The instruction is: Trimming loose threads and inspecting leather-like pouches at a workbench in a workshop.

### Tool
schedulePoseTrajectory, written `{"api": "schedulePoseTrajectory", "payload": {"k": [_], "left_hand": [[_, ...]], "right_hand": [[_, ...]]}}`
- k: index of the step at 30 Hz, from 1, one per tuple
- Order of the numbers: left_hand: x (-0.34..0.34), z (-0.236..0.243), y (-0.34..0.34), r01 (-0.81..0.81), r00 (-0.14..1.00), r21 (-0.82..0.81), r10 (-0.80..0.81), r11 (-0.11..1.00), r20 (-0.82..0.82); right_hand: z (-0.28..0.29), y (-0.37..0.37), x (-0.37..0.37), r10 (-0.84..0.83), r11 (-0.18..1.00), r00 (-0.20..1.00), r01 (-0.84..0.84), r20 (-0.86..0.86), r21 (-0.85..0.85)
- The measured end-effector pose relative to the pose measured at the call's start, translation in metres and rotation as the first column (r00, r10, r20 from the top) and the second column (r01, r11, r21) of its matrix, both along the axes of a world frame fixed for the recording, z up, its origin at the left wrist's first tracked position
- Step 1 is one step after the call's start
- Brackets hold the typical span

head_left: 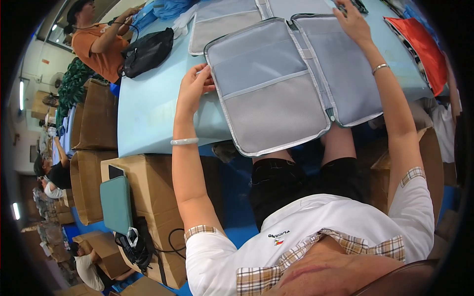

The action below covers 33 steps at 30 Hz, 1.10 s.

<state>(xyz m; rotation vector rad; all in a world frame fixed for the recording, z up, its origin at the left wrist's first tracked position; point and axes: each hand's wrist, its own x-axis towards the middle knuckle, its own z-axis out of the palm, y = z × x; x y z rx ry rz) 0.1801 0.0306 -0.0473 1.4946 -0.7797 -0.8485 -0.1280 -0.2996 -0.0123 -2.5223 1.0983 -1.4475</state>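
Observation:
A grey zip case with dark green edging (269,86) lies spread open before me, its near part jutting past the table edge over my lap. Its left panel has a mesh-like pocket below a pale band; the right panel is plain grey. My left hand (194,85) pinches the case's left rim between thumb and fingers. At the far right corner of the case is my right hand (353,23), fingers apart, near the upper rim of the right panel. Another open grey case (227,29) lies behind it, partly covered.
The light blue table (148,113) carries a black bag (148,53) at left and a red-orange piece (419,49) at right. A person in orange (98,47) stands at the far left. Beside my left arm, a cardboard box (153,197) has a green case (116,203) against it.

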Motion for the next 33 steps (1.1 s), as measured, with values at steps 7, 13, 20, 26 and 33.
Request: {"api": "schedulePoseTrajectory", "payload": {"k": [7, 13, 20, 26, 33], "left_hand": [[0.012, -0.008, 0.002, 0.078, 0.997, 0.020, -0.077, 0.997, -0.032], [0.002, -0.005, 0.002, 0.119, 0.990, -0.042, -0.122, 0.992, -0.068], [-0.018, -0.004, 0.015, 0.123, 0.976, -0.112, -0.141, 0.986, -0.169], [-0.033, -0.004, 0.020, 0.096, 0.956, -0.180, -0.141, 0.979, -0.257], [-0.042, -0.008, 0.018, 0.069, 0.940, -0.203, -0.132, 0.977, -0.315]], "right_hand": [[0.016, 0.160, 0.070, 0.486, 0.797, 0.871, -0.408, -0.072, 0.445], [-0.015, 0.229, 0.098, 0.563, 0.717, 0.826, -0.501, 0.021, 0.485], [-0.020, 0.270, 0.106, 0.505, 0.753, 0.861, -0.476, 0.065, 0.454], [-0.019, 0.282, 0.105, 0.447, 0.811, 0.894, -0.413, 0.016, 0.415], [-0.017, 0.290, 0.094, 0.398, 0.851, 0.917, -0.380, 0.026, 0.363]]}}
